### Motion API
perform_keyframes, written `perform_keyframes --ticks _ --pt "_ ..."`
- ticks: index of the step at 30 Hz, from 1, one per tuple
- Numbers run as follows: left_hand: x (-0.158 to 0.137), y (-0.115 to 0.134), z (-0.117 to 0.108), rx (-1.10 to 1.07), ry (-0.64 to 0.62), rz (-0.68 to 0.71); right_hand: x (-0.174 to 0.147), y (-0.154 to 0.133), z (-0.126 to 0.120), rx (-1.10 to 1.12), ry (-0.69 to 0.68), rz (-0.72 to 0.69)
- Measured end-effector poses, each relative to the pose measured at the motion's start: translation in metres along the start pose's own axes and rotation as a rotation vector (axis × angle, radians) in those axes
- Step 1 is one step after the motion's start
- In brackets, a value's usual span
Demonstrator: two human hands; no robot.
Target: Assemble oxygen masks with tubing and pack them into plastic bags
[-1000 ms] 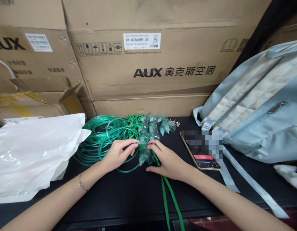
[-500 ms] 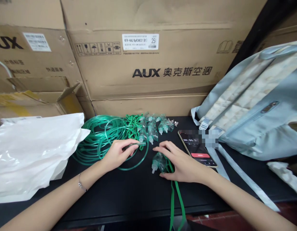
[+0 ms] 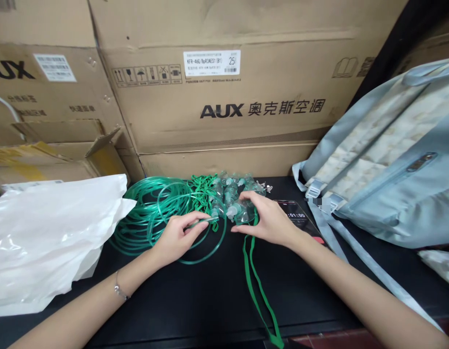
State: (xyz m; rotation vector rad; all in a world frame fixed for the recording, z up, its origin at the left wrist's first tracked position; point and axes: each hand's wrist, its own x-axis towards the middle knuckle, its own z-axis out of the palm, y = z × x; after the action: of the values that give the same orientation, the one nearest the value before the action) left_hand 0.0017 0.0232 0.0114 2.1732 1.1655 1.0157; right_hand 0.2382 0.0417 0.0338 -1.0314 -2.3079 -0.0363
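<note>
Mask (image 3: 243, 213) shifted forward, nearer tube end (image 3: 214, 219)

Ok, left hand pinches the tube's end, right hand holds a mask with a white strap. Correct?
One slip: the strap is green, not white, as the head view shows. The left hand does pinch the tube's end; the right hand holds the mask.

Your bare left forearm (image 3: 88, 308) and right forearm (image 3: 350, 276) slant inward from the lower corners, your left hand (image 3: 175, 240) pinching thumb against forefinger while your right hand (image 3: 271, 218) curves in a wider grip, fingers above thumb, well apart.
</note>
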Motion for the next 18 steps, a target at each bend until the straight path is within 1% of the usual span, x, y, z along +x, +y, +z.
perform_keyframes --ticks 3,7,14,18 --pt "0.0 -0.002 0.0 -0.005 -0.024 -0.035 -0.006 0.001 0.008 -0.046 0.069 -0.043" --pt "0.001 -0.003 0.001 0.014 -0.048 -0.032 -0.013 0.004 0.009 -0.04 0.112 -0.05" --pt "-0.001 0.005 0.001 0.108 -0.11 0.067 -0.012 -0.003 0.012 0.001 0.092 -0.098" --pt "-0.003 0.006 0.001 0.148 -0.112 0.085 -0.013 -0.006 0.013 0.007 0.098 -0.093"
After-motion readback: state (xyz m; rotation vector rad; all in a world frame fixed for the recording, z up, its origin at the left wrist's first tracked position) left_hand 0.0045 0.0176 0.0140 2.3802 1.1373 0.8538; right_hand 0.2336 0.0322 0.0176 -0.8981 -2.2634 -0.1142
